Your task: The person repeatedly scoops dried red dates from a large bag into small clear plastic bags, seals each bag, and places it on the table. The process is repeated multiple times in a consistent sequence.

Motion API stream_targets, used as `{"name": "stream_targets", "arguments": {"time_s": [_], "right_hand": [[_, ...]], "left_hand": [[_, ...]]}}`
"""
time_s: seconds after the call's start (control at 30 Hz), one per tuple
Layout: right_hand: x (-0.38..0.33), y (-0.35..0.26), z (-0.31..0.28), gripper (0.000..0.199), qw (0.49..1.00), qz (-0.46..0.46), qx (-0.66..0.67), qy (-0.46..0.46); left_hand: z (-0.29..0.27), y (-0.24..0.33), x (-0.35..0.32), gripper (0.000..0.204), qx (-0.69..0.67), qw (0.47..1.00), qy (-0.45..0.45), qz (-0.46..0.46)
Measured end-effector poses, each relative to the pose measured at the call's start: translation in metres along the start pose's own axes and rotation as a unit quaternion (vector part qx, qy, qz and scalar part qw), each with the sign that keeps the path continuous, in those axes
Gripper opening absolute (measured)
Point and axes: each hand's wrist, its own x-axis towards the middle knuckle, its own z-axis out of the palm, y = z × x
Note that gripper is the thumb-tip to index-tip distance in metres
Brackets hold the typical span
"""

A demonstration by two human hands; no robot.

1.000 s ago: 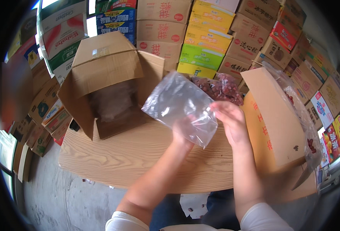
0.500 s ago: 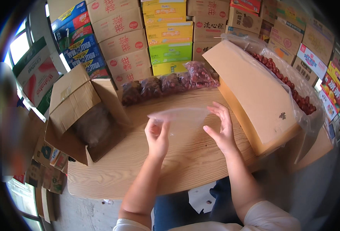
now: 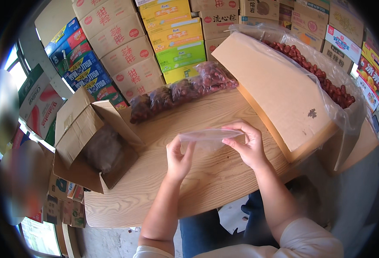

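Note:
A clear plastic bag hangs between my hands above the wooden table. My left hand grips the bag's left end, thumb against fingers. With thumb and fingers on opposite sides of the bag's rim, my right hand holds its right end. The mouth looks slightly parted, and nothing shows inside. Beyond my hands, a row of filled bags of red dates lies along the far side of the table. To the right, loose red dates fill a plastic-lined carton.
At the left of the table, an open cardboard box lies on its side with clear plastic inside. Stacked cartons rise behind the table, more brown, yellow and green ones among them. The table's curved front edge is close to my legs.
My right hand has closed on the right end of the bag, where its fingers were spread before. The bag's mouth is a little more parted. The whole view has shifted slightly.

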Motion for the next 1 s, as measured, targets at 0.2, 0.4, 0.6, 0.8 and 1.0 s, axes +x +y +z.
{"name": "stream_targets", "arguments": {"time_s": [0.2,0.4,0.6,0.8,1.0], "right_hand": [[0.0,0.007,-0.005,0.009,0.999,-0.006,-0.025,0.021],[0.0,0.007,-0.005,0.008,0.996,-0.026,-0.055,0.07],[0.0,0.006,-0.008,0.015,0.988,-0.087,-0.115,0.052],[0.0,0.002,-0.005,0.018,0.977,-0.129,-0.163,0.054],[-0.001,0.002,-0.002,0.019,0.975,-0.134,-0.168,0.05]], "left_hand": [[0.0,0.001,0.0,0.023,0.038,0.999,0.019,0.02],[-0.003,0.011,0.005,0.048,0.189,0.962,0.021,0.194],[-0.003,0.022,0.0,0.043,0.301,0.909,0.023,0.286],[-0.001,0.031,0.002,0.027,0.307,0.911,0.003,0.275],[0.0,0.026,0.001,0.037,0.342,0.911,-0.023,0.23]]}}
